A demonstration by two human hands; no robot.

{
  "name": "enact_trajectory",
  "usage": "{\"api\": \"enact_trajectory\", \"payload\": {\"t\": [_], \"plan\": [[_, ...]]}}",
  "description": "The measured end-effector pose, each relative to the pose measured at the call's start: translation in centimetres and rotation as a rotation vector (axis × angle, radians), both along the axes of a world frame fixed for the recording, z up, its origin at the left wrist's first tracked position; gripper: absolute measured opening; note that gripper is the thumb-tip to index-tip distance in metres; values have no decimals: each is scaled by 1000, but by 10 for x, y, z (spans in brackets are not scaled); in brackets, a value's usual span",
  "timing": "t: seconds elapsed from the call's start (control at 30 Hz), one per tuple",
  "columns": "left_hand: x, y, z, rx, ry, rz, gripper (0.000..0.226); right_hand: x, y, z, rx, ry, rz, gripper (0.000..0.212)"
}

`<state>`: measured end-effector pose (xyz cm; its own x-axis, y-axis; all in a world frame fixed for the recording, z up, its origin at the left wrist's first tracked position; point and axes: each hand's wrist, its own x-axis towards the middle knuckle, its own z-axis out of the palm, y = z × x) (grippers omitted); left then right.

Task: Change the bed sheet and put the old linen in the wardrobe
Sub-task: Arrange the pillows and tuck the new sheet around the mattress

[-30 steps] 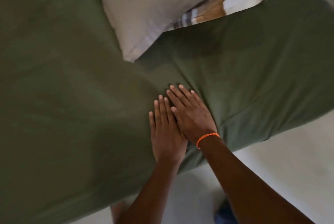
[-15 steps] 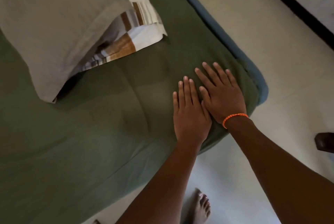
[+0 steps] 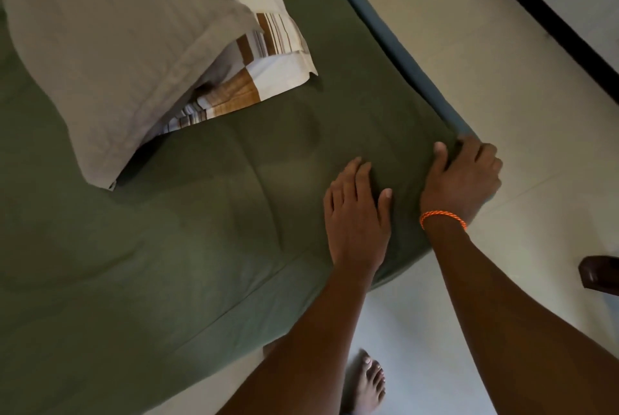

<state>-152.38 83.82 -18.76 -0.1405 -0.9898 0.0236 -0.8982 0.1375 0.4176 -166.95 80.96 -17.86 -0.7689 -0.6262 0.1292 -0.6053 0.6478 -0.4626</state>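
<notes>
A green bed sheet covers the mattress, whose blue edge shows along the far side. My left hand lies flat on the sheet near the mattress corner, fingers straight. My right hand, with an orange string at the wrist, curls its fingers over the corner of the sheet and grips it, thumb on top.
A grey pillow lies at the upper left, partly on a brown-and-white striped pillow. Pale floor tiles surround the bed. My bare foot stands by the bedside. A dark wooden piece sits at the right edge.
Both hands slid along the sheet toward the mattress corner. My right hand left the left one, moved right and curled over the corner.
</notes>
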Motion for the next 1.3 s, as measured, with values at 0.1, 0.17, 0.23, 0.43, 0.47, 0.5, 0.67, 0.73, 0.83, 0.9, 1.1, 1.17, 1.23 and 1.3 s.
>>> {"api": "enact_trajectory", "payload": {"t": [0.1, 0.17, 0.23, 0.43, 0.47, 0.5, 0.67, 0.73, 0.83, 0.9, 1.1, 1.17, 1.23, 1.3], "plan": [[-6, -2, 3, -41, -85, 65, 30, -8, -11, 0, 0, 41, 15, 15], [-12, -4, 5, -34, -82, 32, 18, -16, -18, 0, 13, 43, 58, 9], [-17, -4, 8, -23, -48, 21, 17, -20, -16, 4, -6, 5, 36, 9], [-33, 7, 11, -12, 39, -33, 16, -35, -2, 2, 8, 10, 4, 11], [-33, 8, 9, 7, 32, -33, 14, -34, -1, 0, 18, -2, 3, 13], [-34, 8, 8, 22, 30, -26, 14, -31, -2, -1, 33, -12, -1, 15], [-33, 10, 13, 121, 112, -15, 20, -20, -10, 4, 188, 32, -59, 23], [-28, 4, 16, 125, 195, -67, 20, -7, -16, 11, 196, 87, -55, 23], [7, -3, 27, 125, 644, 15, 24, 37, -26, 21, 119, 177, 157, 24], [50, -7, 29, -13, 734, 176, 26, 87, -35, 19, -26, 202, 421, 23], [235, -3, -2, -364, 300, 584, 29, 287, -34, -6, -74, -8, 989, 36], [287, 5, -15, -321, 122, 698, 33, 344, -22, -8, 49, 10, 1154, 47], [323, 15, -23, -174, -33, 774, 45, 382, -9, -11, 177, 76, 1288, 55], [333, 24, -27, -27, -99, 711, 57, 384, -2, -14, 260, 131, 1356, 59]]}}
